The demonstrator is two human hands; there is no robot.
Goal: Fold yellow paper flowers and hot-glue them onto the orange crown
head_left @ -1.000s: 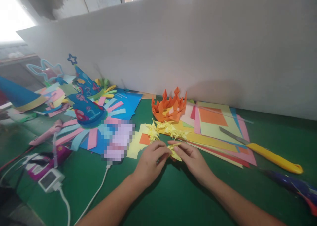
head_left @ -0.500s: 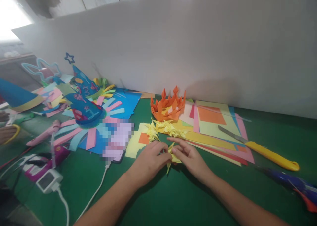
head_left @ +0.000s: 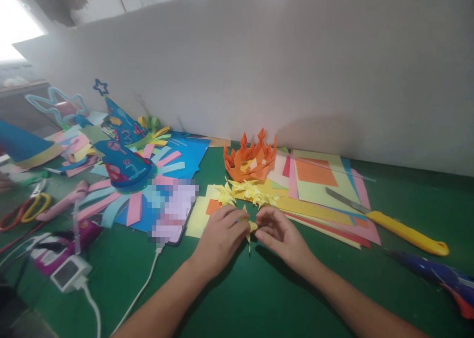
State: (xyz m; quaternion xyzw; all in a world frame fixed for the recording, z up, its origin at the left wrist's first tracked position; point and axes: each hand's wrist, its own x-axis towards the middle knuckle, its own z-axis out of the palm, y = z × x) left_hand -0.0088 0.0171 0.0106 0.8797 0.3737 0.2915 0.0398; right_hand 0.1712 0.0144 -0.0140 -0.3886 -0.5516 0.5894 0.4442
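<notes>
A yellow folded-paper flower [head_left: 249,231] with pointed petals is held low over the green table. My left hand [head_left: 224,234] is closed on it, fingers bent over its left side and hiding part of it. From the other side, the curled fingers of my right hand [head_left: 279,233] meet the tip of one petal; thumb and forefinger look pinched there. Just beyond my hands lie several finished yellow paper flowers [head_left: 255,192]. Behind them stands an orange folded-paper crown [head_left: 250,163].
Right: stacked coloured paper [head_left: 318,180], a yellow-handled knife [head_left: 403,232] and a blue tool [head_left: 425,271]. Left: a phone [head_left: 176,212] on a white cable, decorated cone hats [head_left: 128,168], a pink glue gun [head_left: 64,202], scissors [head_left: 31,207] and another person's hand [head_left: 4,181]. A white board [head_left: 277,71] stands behind.
The flower has shifted slightly left and turned in my fingers. My right hand has drawn back a little to its edge. At far left, the other person's hand has come off the scissors.
</notes>
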